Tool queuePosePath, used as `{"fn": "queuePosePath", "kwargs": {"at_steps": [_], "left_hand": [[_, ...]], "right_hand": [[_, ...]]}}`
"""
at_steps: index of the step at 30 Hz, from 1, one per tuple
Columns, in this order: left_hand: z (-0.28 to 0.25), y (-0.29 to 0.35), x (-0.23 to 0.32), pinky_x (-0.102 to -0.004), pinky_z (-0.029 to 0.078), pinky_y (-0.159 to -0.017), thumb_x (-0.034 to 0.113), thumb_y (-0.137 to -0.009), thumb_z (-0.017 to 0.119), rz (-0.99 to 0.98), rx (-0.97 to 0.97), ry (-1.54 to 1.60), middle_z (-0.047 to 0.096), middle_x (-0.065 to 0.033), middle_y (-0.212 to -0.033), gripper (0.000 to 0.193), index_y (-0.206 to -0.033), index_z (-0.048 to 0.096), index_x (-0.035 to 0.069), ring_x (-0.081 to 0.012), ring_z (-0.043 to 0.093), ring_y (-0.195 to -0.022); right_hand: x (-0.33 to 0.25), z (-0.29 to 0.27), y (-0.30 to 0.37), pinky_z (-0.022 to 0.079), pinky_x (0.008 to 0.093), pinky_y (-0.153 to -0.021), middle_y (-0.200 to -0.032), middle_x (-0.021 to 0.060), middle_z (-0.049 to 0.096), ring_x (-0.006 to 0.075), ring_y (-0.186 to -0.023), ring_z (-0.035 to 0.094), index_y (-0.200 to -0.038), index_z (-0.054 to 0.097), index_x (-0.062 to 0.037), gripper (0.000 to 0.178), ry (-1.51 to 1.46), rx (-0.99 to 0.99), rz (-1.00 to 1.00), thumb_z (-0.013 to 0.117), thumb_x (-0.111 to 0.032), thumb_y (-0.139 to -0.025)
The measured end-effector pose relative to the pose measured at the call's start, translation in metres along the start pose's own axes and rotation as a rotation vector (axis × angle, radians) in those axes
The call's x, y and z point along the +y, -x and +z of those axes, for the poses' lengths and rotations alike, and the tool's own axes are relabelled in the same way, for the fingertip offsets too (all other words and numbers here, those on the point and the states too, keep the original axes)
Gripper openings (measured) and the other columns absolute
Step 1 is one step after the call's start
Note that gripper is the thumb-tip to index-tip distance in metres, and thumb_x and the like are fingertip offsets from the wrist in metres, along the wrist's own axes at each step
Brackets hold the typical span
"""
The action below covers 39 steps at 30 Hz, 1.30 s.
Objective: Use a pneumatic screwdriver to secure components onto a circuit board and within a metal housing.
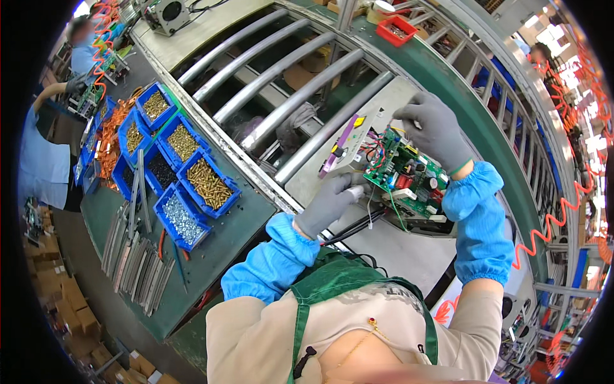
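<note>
In front of me a green circuit board (412,176) with red, black and white parts and coloured wires (372,151) sits in a metal housing. A grey metal panel (355,148) with a purple strip (339,146) stands along its left side. My left hand (329,203), in a grey glove, is at the panel's near end with its fingers drawn together; what they hold is hidden. My right hand (436,128), gloved too, arches over the board's far edge. Its fingers are curled in by a yellow wire, and whatever is between them is too small to name.
To the left, blue bins (208,185) of screws and small metal parts stand on a green table (246,221), beside metal strips (137,262). Metal rollers (300,99) lie beyond the work. Black cables (355,227) run near me. A red tray (395,31) sits far off.
</note>
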<state>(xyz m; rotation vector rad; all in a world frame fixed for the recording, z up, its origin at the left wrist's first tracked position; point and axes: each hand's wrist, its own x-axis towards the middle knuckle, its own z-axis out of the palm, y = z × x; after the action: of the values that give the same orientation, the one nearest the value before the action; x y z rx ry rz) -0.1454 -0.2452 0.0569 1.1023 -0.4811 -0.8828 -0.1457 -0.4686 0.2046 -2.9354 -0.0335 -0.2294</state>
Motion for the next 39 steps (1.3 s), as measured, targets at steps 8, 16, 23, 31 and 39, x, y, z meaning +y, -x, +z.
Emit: {"fn": "queuePosePath", "kwargs": {"at_steps": [8, 16, 23, 31, 39], "left_hand": [[-0.001, 0.007, 0.008, -0.0247, 0.045, -0.073, 0.015, -0.091, 0.051, -0.057, -0.019, -0.222, 0.065, -0.0045, -0.093, 0.026, -0.110, 0.061, 0.000, -0.0094, 0.056, -0.082], [0.023, 0.009, 0.027, -0.0222, 0.042, -0.064, 0.017, -0.092, 0.050, -0.049, 0.026, -0.089, 0.065, -0.0019, -0.087, 0.028, -0.112, 0.062, 0.000, -0.0068, 0.053, -0.073], [0.037, -0.003, 0.033, -0.0187, 0.039, -0.057, 0.024, -0.096, 0.049, -0.134, 0.088, 0.090, 0.064, -0.0027, -0.088, 0.034, -0.118, 0.058, -0.001, -0.0043, 0.052, -0.068], [0.046, -0.011, 0.024, -0.0161, 0.039, -0.053, 0.021, -0.094, 0.055, -0.204, 0.130, 0.343, 0.063, -0.0001, -0.081, 0.025, -0.108, 0.061, 0.001, -0.0019, 0.050, -0.062], [0.050, -0.008, 0.026, -0.0179, 0.042, -0.057, 0.020, -0.094, 0.054, -0.077, 0.204, 0.099, 0.062, 0.0004, -0.080, 0.024, -0.105, 0.062, 0.000, -0.0035, 0.051, -0.064]], "right_hand": [[-0.009, 0.010, -0.008, 0.048, 0.0404, -0.067, -0.084, 0.0101, 0.059, 0.0299, -0.080, 0.057, -0.090, 0.069, -0.0118, 0.015, 0.209, -0.035, -0.226, 0.062, -0.014, -0.077], [-0.020, 0.000, 0.000, 0.047, 0.0308, -0.063, -0.074, 0.0065, 0.065, 0.0145, -0.067, 0.061, -0.095, 0.069, -0.0080, 0.024, -0.395, -0.381, 0.378, 0.066, -0.025, -0.078], [-0.016, 0.004, 0.009, 0.041, 0.0243, -0.055, -0.066, -0.0019, 0.056, 0.0076, -0.060, 0.051, -0.085, 0.066, -0.0029, 0.021, -0.661, -0.477, 0.458, 0.070, -0.022, -0.079], [-0.020, 0.002, 0.023, 0.041, 0.0273, -0.056, -0.063, 0.0018, 0.056, 0.0099, -0.060, 0.051, -0.079, 0.064, -0.0002, 0.021, -0.559, -0.505, 0.356, 0.070, -0.020, -0.076], [-0.030, -0.006, 0.012, 0.045, 0.0332, -0.060, -0.067, 0.0130, 0.061, 0.0174, -0.062, 0.056, -0.084, 0.067, -0.0005, 0.026, -0.311, -0.620, 0.166, 0.070, -0.023, -0.071]]}}
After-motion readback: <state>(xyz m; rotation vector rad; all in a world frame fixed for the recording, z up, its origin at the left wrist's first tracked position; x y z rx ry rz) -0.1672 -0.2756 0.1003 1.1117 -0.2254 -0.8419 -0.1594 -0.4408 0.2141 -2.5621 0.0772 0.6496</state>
